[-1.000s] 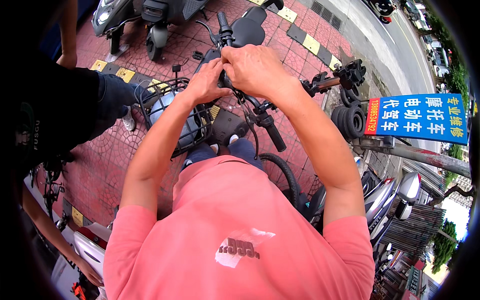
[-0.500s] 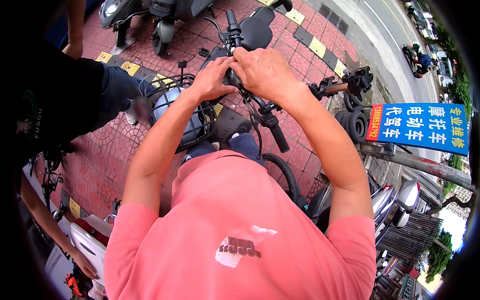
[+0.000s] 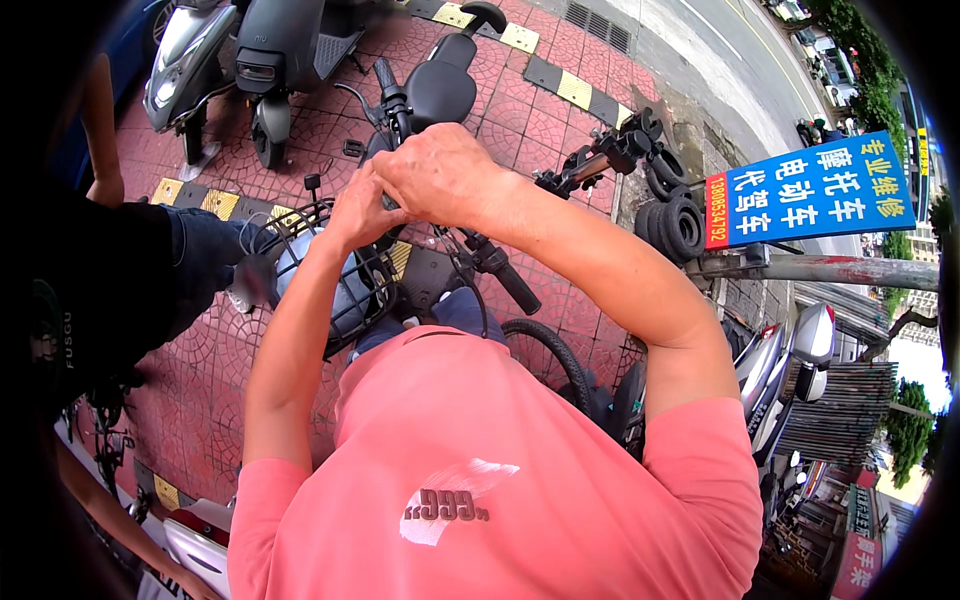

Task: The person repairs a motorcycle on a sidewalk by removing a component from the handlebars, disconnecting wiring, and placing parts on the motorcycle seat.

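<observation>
Both my hands meet over the middle of the handlebar of a small black bike. My right hand [image 3: 440,172] comes from above with its fingers closed and bent down. My left hand [image 3: 360,212] is pressed against it, fingers and thumb curled together. What lies between the fingertips is hidden. A black handlebar grip [image 3: 514,290] with its lever and cables sticks out below my right hand. The other grip [image 3: 386,74] points away on the far side. Left of the handlebar sits a black wire basket [image 3: 375,312] with a pale blue thing inside.
The black seat [image 3: 440,93] is beyond the handlebar, a tyre [image 3: 550,352] nearer me. A clamp-fitted bar [image 3: 600,165] stands at right, near stacked tyres [image 3: 672,228] and a blue sign [image 3: 800,190]. Parked scooters [image 3: 272,70] fill the far left. A person in dark clothes [image 3: 130,280] is at left.
The view has shifted, so the bike sits further left. My hands stay together over the handlebar; my right hand now covers more of my left fingertips.
</observation>
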The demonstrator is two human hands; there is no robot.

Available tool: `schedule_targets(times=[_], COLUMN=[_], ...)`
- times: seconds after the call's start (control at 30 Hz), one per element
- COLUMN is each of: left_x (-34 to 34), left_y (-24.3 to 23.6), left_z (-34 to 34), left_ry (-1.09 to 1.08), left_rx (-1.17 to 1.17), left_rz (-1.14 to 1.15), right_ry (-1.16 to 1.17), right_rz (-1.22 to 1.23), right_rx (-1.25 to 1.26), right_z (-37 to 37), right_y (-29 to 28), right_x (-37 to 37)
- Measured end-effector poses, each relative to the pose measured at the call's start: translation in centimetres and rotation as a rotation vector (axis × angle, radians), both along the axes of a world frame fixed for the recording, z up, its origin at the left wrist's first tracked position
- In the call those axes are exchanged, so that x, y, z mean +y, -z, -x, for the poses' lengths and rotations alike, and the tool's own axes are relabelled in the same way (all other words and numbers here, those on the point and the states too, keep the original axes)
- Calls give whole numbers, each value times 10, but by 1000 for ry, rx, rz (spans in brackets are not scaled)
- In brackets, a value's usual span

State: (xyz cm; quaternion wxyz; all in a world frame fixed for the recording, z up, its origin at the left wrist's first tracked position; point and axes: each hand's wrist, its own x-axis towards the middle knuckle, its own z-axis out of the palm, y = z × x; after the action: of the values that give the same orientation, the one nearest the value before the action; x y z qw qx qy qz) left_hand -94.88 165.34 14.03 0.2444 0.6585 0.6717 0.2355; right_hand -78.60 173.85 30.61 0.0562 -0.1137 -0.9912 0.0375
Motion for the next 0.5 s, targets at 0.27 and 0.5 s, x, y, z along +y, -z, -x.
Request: schedule_targets(times=[0.27, 0.5], left_x=[-5, 1], left_y=[-2, 4], left_z=[1, 1], left_ry=[11, 5], left_rx=[-29, -54], left_rz=[-128, -9], right_ry=[87, -204], right_rz=[10, 3], right_rx=[-184, 98], right_z=[-5, -4], right_y=[-23, -6], right_x=[-1, 3])
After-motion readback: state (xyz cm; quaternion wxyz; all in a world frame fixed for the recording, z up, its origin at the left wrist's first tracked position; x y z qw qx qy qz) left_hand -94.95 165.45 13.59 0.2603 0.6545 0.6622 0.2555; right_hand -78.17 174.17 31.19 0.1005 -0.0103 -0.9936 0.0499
